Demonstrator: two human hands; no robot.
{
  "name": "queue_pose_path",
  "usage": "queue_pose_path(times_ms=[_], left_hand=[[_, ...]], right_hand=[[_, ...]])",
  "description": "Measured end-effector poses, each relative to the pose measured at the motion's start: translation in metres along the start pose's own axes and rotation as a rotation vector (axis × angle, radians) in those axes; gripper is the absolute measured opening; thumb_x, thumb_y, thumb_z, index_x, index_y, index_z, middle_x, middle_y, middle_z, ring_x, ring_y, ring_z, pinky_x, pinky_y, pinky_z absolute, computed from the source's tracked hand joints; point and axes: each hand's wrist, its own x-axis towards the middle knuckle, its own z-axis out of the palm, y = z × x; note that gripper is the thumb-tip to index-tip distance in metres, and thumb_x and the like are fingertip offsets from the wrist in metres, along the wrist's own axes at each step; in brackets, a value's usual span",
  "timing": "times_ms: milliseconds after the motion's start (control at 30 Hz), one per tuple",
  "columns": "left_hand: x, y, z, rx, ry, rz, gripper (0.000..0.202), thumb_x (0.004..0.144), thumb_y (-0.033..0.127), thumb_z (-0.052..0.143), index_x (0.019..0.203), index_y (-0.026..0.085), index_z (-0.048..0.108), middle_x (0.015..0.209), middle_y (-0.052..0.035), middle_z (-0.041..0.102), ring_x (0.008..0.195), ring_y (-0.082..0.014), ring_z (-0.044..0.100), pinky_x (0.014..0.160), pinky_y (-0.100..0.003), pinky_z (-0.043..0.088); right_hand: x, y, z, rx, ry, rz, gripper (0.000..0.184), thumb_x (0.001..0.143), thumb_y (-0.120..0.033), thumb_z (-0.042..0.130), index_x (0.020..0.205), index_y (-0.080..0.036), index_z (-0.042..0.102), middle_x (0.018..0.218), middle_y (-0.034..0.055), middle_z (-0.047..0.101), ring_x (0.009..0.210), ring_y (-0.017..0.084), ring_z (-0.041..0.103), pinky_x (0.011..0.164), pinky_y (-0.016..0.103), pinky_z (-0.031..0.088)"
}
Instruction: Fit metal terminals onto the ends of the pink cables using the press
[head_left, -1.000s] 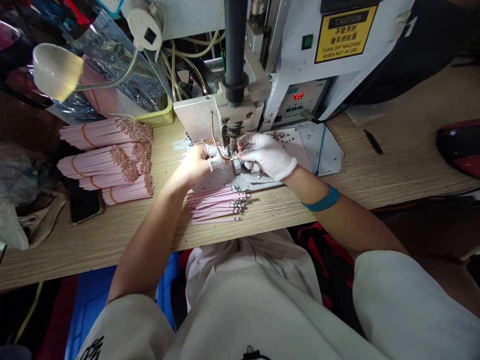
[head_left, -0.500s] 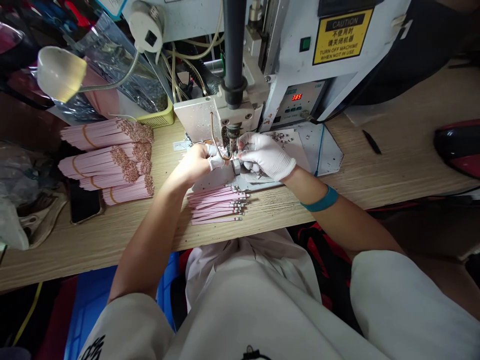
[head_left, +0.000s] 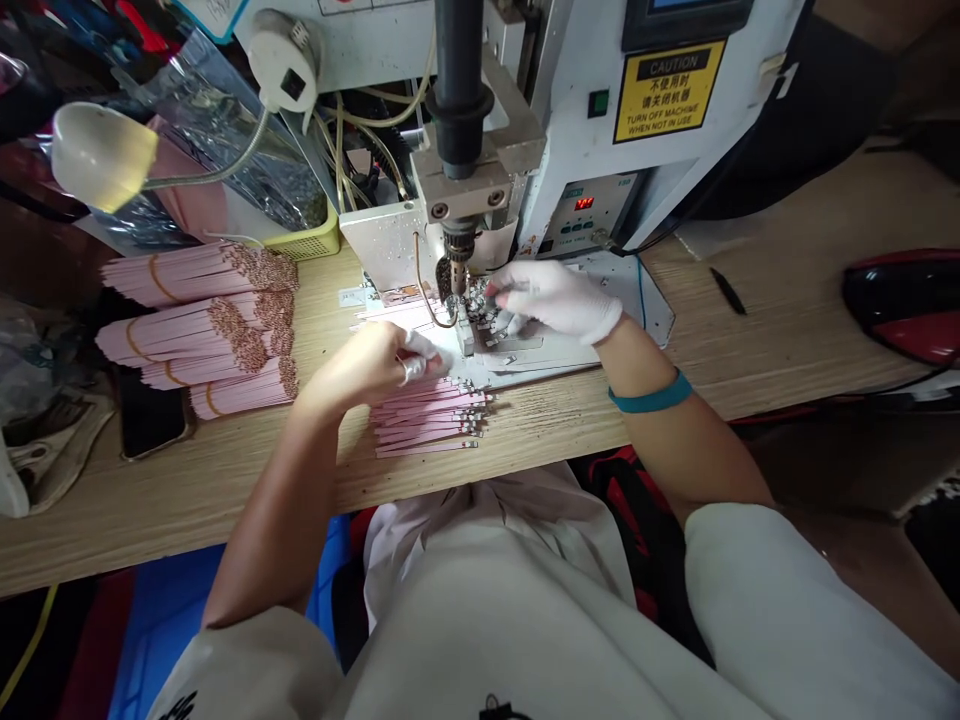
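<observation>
My left hand (head_left: 382, 362), with white covers on some fingertips, is closed in a pinch just above a pile of pink wires (head_left: 420, 418) with small metal ends. What it pinches, if anything, is too small to make out. Wearing a white glove with bare fingertips, my right hand (head_left: 559, 300) curls its fingers over a heap of small metal parts (head_left: 484, 298). Whatever lies between those fingertips is hidden. Between the hands, the machine's dark, narrow head (head_left: 459, 250) points down at a small metal block (head_left: 466, 335).
Banded bundles of pink wires (head_left: 187, 325) lie at the left beside a phone (head_left: 154, 415). A lamp (head_left: 105, 155) leans over a yellow basket (head_left: 311, 240). The machine's control panel (head_left: 589, 213) stands behind, and a black and red object (head_left: 907, 305) sits far right.
My left hand has come back from under the machine head toward me, to the pink wire pile. My right hand has shifted slightly right, away from the head. The machine head's upper block appears lower.
</observation>
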Motion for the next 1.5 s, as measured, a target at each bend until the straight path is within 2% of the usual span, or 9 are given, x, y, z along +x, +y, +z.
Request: queue_pose_path(times_ms=[100, 167, 333, 500, 833, 900, 1000, 1167, 1500], left_hand=[[0.008, -0.004, 0.005, 0.172, 0.295, -0.021, 0.024, 0.079, 0.021, 0.055, 0.087, 0.015, 0.077, 0.081, -0.0077, 0.074, 0.071, -0.0193, 0.062, 0.070, -0.028, 0.047], [0.014, -0.007, 0.011, 0.290, 0.371, -0.025, 0.025, 0.081, 0.023, 0.055, 0.091, 0.013, 0.076, 0.087, -0.0113, 0.072, 0.072, -0.0204, 0.061, 0.070, -0.030, 0.046], [0.022, -0.010, 0.020, 0.282, 0.263, 0.001, 0.020, 0.082, 0.026, 0.057, 0.086, 0.014, 0.073, 0.082, -0.0102, 0.070, 0.066, -0.0176, 0.057, 0.064, -0.026, 0.043], [0.022, -0.010, 0.017, 0.273, 0.244, -0.044, 0.016, 0.080, 0.026, 0.059, 0.080, 0.015, 0.071, 0.068, -0.0069, 0.067, 0.059, -0.0166, 0.054, 0.061, -0.025, 0.041], [0.019, -0.004, 0.011, 0.153, 0.263, 0.052, 0.022, 0.079, 0.020, 0.047, 0.083, 0.014, 0.068, 0.087, -0.0104, 0.070, 0.075, -0.0209, 0.060, 0.069, -0.029, 0.042], [0.018, -0.005, 0.010, 0.071, 0.268, 0.054, 0.020, 0.079, 0.021, 0.048, 0.082, 0.014, 0.066, 0.083, -0.0079, 0.069, 0.072, -0.0190, 0.058, 0.067, -0.028, 0.041], [0.019, -0.010, 0.010, -0.053, 0.261, 0.069, 0.020, 0.081, 0.027, 0.051, 0.082, 0.013, 0.065, 0.076, -0.0051, 0.066, 0.068, -0.0166, 0.054, 0.066, -0.027, 0.040], [0.022, -0.021, 0.014, -0.285, 0.224, 0.127, 0.029, 0.083, 0.041, 0.059, 0.080, 0.013, 0.064, 0.074, -0.0034, 0.061, 0.068, -0.0150, 0.052, 0.065, -0.026, 0.039], [0.023, -0.016, 0.016, -0.481, 0.164, 0.087, 0.029, 0.075, 0.037, 0.069, 0.064, 0.015, 0.054, 0.065, 0.0016, 0.047, 0.058, -0.0092, 0.038, 0.053, -0.023, 0.028]], right_hand=[[0.013, 0.007, 0.005, -0.245, 0.260, -0.152, 0.021, 0.088, -0.017, 0.057, 0.105, -0.015, 0.070, 0.098, 0.0079, 0.071, 0.079, 0.019, 0.068, 0.070, 0.032, 0.055], [0.017, 0.009, 0.008, -0.463, 0.347, -0.224, 0.023, 0.086, -0.015, 0.056, 0.101, -0.016, 0.074, 0.104, 0.0076, 0.071, 0.093, 0.022, 0.066, 0.083, 0.036, 0.052], [0.015, 0.003, 0.014, -0.761, 0.289, -0.237, 0.020, 0.081, -0.017, 0.060, 0.090, -0.018, 0.078, 0.097, 0.0058, 0.071, 0.092, 0.023, 0.063, 0.085, 0.035, 0.048], [0.006, -0.005, 0.017, -0.735, 0.277, -0.243, 0.021, 0.081, -0.019, 0.061, 0.093, -0.019, 0.078, 0.096, 0.0035, 0.071, 0.090, 0.022, 0.062, 0.083, 0.034, 0.046], [0.021, 0.010, 0.023, -0.775, 0.262, -0.322, 0.016, 0.082, -0.017, 0.063, 0.091, -0.017, 0.076, 0.102, 0.0073, 0.068, 0.090, 0.023, 0.062, 0.079, 0.035, 0.045], [0.020, 0.008, 0.023, -0.699, 0.284, -0.321, 0.012, 0.081, -0.016, 0.063, 0.086, -0.016, 0.074, 0.097, 0.0070, 0.069, 0.089, 0.023, 0.062, 0.080, 0.036, 0.046], [0.013, 0.003, 0.022, -0.385, 0.292, -0.286, 0.007, 0.081, -0.016, 0.064, 0.084, -0.016, 0.070, 0.084, 0.0048, 0.069, 0.080, 0.020, 0.062, 0.073, 0.033, 0.049], [0.004, -0.007, 0.030, 0.214, 0.084, -0.076, 0.003, 0.080, -0.011, 0.066, 0.081, -0.014, 0.065, 0.064, 0.0006, 0.060, 0.049, 0.009, 0.050, 0.043, 0.023, 0.041], [0.011, -0.009, 0.036, 0.408, -0.017, 0.052, 0.015, 0.077, -0.004, 0.068, 0.083, -0.016, 0.060, 0.061, -0.0008, 0.056, 0.043, 0.007, 0.044, 0.031, 0.017, 0.027]])
